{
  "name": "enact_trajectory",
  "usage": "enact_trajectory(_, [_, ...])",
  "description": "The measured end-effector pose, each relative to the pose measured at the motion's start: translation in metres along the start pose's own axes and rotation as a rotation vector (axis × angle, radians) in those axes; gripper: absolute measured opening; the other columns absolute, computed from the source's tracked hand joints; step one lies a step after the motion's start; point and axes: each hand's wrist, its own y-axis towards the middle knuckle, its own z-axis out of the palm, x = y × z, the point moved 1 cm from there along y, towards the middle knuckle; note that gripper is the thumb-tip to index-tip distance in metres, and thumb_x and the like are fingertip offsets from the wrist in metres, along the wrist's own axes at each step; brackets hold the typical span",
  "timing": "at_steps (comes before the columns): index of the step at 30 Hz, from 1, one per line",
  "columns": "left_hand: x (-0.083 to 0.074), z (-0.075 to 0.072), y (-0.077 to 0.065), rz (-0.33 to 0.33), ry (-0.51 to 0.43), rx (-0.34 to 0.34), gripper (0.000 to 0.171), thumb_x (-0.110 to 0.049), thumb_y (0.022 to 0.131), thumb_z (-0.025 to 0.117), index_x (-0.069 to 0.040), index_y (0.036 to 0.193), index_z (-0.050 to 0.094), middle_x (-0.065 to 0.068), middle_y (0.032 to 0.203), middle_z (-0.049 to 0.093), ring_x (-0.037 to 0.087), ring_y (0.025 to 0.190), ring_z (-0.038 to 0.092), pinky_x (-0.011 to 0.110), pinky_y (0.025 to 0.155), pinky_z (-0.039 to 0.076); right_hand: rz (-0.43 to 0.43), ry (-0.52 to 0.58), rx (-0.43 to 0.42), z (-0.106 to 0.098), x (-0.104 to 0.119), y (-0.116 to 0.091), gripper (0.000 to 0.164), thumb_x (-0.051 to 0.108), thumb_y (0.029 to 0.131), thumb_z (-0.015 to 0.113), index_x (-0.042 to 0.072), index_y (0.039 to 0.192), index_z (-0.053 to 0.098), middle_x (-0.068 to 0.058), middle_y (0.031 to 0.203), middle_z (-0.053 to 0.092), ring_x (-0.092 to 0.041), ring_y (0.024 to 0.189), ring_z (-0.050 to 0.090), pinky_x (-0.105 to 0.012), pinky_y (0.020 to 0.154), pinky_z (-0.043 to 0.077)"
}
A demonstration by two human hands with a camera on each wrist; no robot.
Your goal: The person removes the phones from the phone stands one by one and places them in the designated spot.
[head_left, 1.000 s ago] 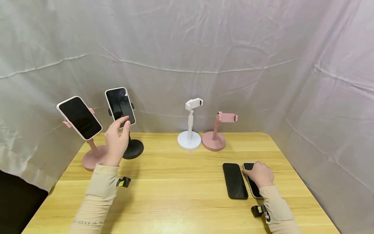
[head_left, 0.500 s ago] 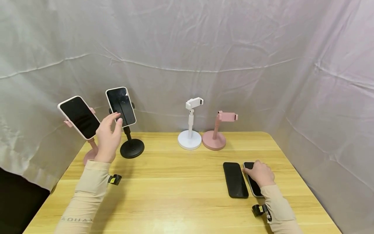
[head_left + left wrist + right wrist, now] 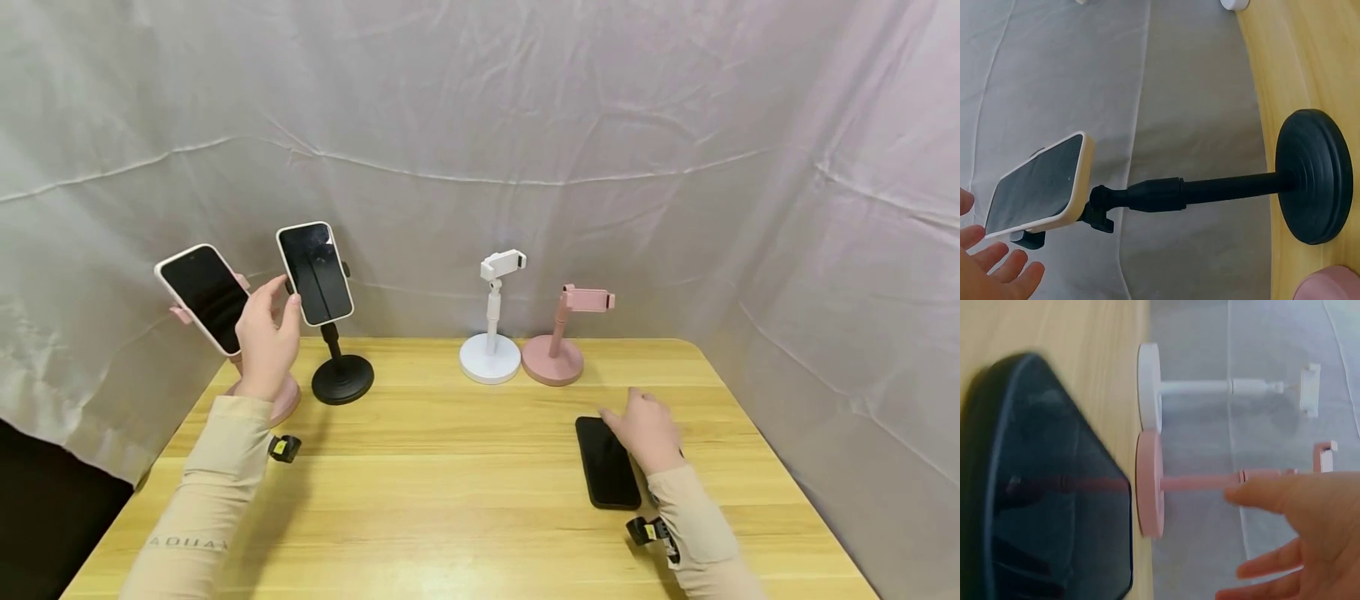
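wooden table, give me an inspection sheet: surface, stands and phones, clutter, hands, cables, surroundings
surface: light wood-grain table, no spills seen
stands: black round-based stand holds a white-rimmed phone; pink round-based stand holds another white-rimmed phone; white round-based stand and second pink round-based stand hold none
loose phones: black rectangular phone lies flat; mostly hidden item beside it
clutter: nothing seen
hands: left hand beside the phone on the black stand, contact unclear; right hand near the flat phone, holding nothing
cables: nothing seen
surroundings: grey fabric curtain behind and beside the table
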Motion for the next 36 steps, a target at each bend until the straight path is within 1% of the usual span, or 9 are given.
enact_trajectory(4, [0.000, -0.001, 0.006, -0.055, -0.008, 0.023, 0.041, -0.021, 0.099, 0.055, -0.004, 0.136, 0.054, 0.020, 0.130, 0.060, 0.033, 0.118, 0.060, 0.043, 0.099, 0.052, -0.092, 0.110, -0.078, 0.005, 0.020, 0.008, 0.071, 0.040, 0.088, 0.069, -0.013, 0.130, 0.050, -0.037, 0.117, 0.060, -0.051, 0.097, 0.062, -0.059, 0.080, 0.054])
enact_trajectory(9, [0.001, 0.000, 0.013, -0.138, -0.043, 0.056, 0.044, -0.023, 0.100, 0.053, -0.004, 0.139, 0.049, 0.015, 0.137, 0.058, 0.030, 0.122, 0.059, 0.047, 0.101, 0.049, -0.168, 0.263, -0.073, 0.009, 0.051, 0.020, 0.069, 0.042, 0.088, 0.069, -0.001, 0.138, 0.048, -0.028, 0.127, 0.060, -0.045, 0.115, 0.059, -0.057, 0.093, 0.051])
enact_trajectory(12, [0.003, 0.001, 0.017, -0.184, -0.055, 0.068, 0.045, -0.024, 0.100, 0.052, -0.005, 0.140, 0.049, 0.015, 0.138, 0.058, 0.029, 0.123, 0.059, 0.045, 0.104, 0.048, -0.217, 0.318, -0.084, 0.010, 0.070, 0.026, 0.064, 0.042, 0.087, 0.071, 0.002, 0.134, 0.053, -0.024, 0.121, 0.064, -0.040, 0.110, 0.062, -0.054, 0.090, 0.053])
enact_trajectory(16, [0.005, 0.002, 0.022, -0.233, -0.075, 0.081, 0.046, -0.027, 0.100, 0.052, -0.005, 0.140, 0.048, 0.015, 0.137, 0.058, 0.029, 0.123, 0.058, 0.041, 0.107, 0.046, -0.248, 0.382, -0.089, 0.010, 0.096, 0.032, 0.060, 0.038, 0.086, 0.073, -0.004, 0.126, 0.057, -0.025, 0.117, 0.065, -0.038, 0.104, 0.064, -0.052, 0.088, 0.054])
enact_trajectory(20, [0.009, 0.005, 0.026, -0.272, -0.089, 0.102, 0.047, -0.031, 0.101, 0.050, -0.007, 0.141, 0.049, 0.013, 0.138, 0.059, 0.027, 0.123, 0.057, 0.038, 0.107, 0.045, -0.256, 0.439, -0.051, 0.008, 0.121, 0.035, 0.052, 0.038, 0.086, 0.073, -0.001, 0.118, 0.059, -0.020, 0.110, 0.068, -0.034, 0.099, 0.066, -0.048, 0.085, 0.056])
enact_trajectory(23, [0.013, 0.007, 0.027, -0.305, -0.095, 0.111, 0.046, -0.032, 0.101, 0.048, -0.008, 0.140, 0.050, 0.010, 0.138, 0.059, 0.023, 0.120, 0.058, 0.033, 0.104, 0.048, -0.274, 0.475, -0.021, 0.006, 0.139, 0.036, 0.052, 0.039, 0.087, 0.072, 0.001, 0.121, 0.059, -0.018, 0.108, 0.067, -0.033, 0.100, 0.066, -0.046, 0.086, 0.056])
enact_trajectory(27, [0.017, 0.009, 0.029, -0.349, -0.160, 0.100, 0.044, -0.031, 0.102, 0.047, -0.008, 0.139, 0.052, 0.013, 0.134, 0.061, 0.005, 0.101, 0.062, 0.021, 0.092, 0.053, -0.299, 0.526, 0.001, 0.004, 0.161, 0.040, 0.063, 0.041, 0.088, 0.070, 0.000, 0.133, 0.053, -0.022, 0.117, 0.066, -0.037, 0.108, 0.064, -0.047, 0.091, 0.055])
enact_trajectory(31, [0.021, 0.012, 0.030, -0.364, -0.221, 0.085, 0.041, -0.029, 0.102, 0.049, -0.007, 0.136, 0.056, 0.019, 0.128, 0.063, -0.010, 0.082, 0.057, 0.010, 0.081, 0.052, -0.301, 0.561, 0.028, 0.002, 0.183, 0.046, 0.066, 0.044, 0.089, 0.068, 0.002, 0.137, 0.050, -0.021, 0.121, 0.064, -0.036, 0.112, 0.063, -0.046, 0.093, 0.054])
enact_trajectory(36, [0.025, 0.015, 0.033, -0.349, -0.231, 0.070, 0.039, -0.027, 0.101, 0.052, -0.005, 0.131, 0.060, 0.020, 0.121, 0.066, -0.013, 0.074, 0.057, 0.006, 0.075, 0.050, -0.313, 0.578, 0.062, -0.001, 0.210, 0.054, 0.067, 0.047, 0.090, 0.065, 0.005, 0.139, 0.049, -0.017, 0.123, 0.064, -0.031, 0.113, 0.062, -0.045, 0.094, 0.053])
